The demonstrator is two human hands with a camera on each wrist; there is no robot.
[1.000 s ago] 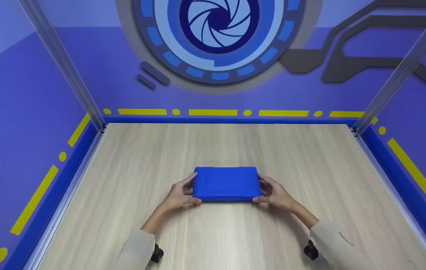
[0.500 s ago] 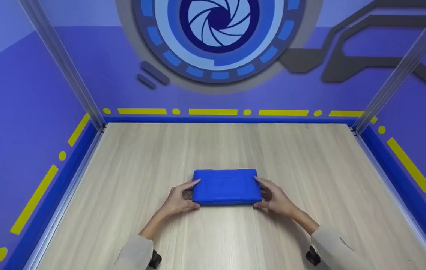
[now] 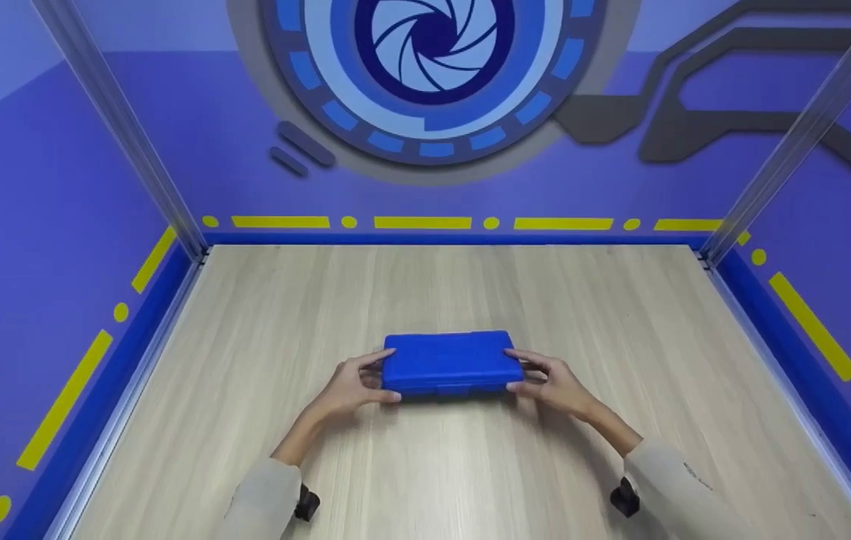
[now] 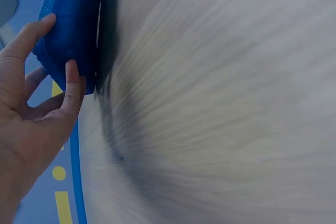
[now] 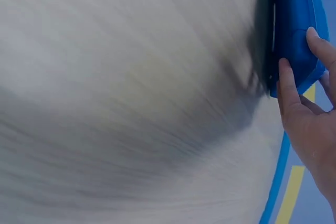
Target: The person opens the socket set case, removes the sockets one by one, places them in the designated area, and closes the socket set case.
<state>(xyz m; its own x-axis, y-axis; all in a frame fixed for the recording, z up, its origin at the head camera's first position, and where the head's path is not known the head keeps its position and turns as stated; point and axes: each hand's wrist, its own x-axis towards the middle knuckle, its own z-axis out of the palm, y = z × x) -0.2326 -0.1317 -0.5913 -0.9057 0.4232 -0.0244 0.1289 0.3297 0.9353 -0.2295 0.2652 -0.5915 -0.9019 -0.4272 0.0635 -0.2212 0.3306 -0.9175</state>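
Note:
A blue plastic case (image 3: 449,356), its lid down, is held level with the middle of the table between two hands. Its front side with a latch (image 3: 453,390) faces the person. At the left end, the left hand (image 3: 346,386) grips the case with the thumb at the lower front corner and fingers over the top edge. The right hand (image 3: 556,386) grips the opposite end in the same way. Both wrist views show the case (image 4: 73,30) close over the tabletop, with a dark shadow beside it. Parts of some fingers are hidden behind the case.
The wood-grain table (image 3: 440,465) spreads around the case. Blue printed walls with yellow dashes enclose its back and sides, with metal posts (image 3: 800,142) at the rear corners. A black device (image 3: 307,502) sits at each sleeve cuff.
The case came slightly toward the person, then moved back up and away. It is now tilted so that more of its front side shows. Both hands have kept their grip.

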